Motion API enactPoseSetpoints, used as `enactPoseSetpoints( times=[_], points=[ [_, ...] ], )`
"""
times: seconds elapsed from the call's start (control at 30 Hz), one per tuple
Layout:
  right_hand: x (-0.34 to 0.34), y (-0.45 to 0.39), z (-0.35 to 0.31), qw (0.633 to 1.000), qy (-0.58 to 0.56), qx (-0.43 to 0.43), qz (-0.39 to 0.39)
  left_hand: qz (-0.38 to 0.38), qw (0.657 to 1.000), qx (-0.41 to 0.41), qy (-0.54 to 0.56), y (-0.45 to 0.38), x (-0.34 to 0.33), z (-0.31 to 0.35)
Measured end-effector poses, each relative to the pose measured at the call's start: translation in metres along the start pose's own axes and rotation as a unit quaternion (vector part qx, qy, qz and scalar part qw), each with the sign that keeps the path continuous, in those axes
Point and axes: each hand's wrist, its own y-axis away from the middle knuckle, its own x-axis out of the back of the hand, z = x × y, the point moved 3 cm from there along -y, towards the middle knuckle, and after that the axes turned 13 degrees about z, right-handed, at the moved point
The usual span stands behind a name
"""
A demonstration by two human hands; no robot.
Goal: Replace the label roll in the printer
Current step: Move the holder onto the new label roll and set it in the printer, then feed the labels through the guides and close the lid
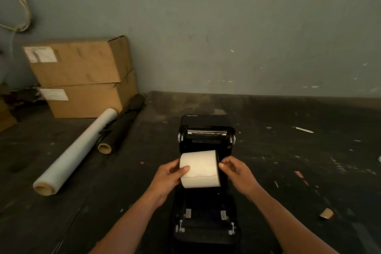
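Roll: white label roll [199, 168] held level over the open printer [206, 171], which sits on the dark floor [288, 171] well out from the wall.
Hands: left hand [168, 175] grips one end, thumb on the face; right hand [235, 171] pinches the other.
Technique: probably keep the axis level and lower it squarely between the bay guides.
Surroundings: film roll [76, 150] and boxes [82, 76] toward the floor's far left corner.

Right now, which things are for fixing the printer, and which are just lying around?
For the job: white paper label roll, open black plastic printer, left hand, right hand.

Just lying about: two stacked brown cardboard boxes, long clear plastic-wrap roll, dark roll on a cardboard tube.
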Motion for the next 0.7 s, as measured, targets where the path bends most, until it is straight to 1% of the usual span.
enactPoseSetpoints(
  times=[0.1,0.2,0.3,0.4,0.47,0.7],
  points=[
    [-0.002,-0.009,0.02,0.998,0.028,0.001,-0.063,0.016,0.998,-0.019,-0.062,-0.003,-0.004,-0.006],
    [0.001,-0.016,0.035,0.993,0.048,0.011,-0.109,0.013,0.994,-0.039,-0.103,-0.005,-0.011,-0.011],
    [0.001,-0.022,0.042,0.982,0.108,0.054,-0.147,0.024,0.99,-0.047,-0.131,-0.006,-0.017,-0.016],
    [-0.001,-0.024,0.045,0.971,0.159,0.121,-0.129,0.035,0.987,-0.057,-0.149,-0.007,-0.019,-0.025],
    [-0.003,-0.023,0.047,0.965,0.17,0.156,-0.124,0.038,0.983,-0.067,-0.165,-0.007,-0.018,-0.03],
    [-0.005,-0.013,0.058,0.958,0.175,0.189,-0.124,0.061,0.965,-0.099,-0.237,-0.003,-0.017,-0.049]
  ],
)
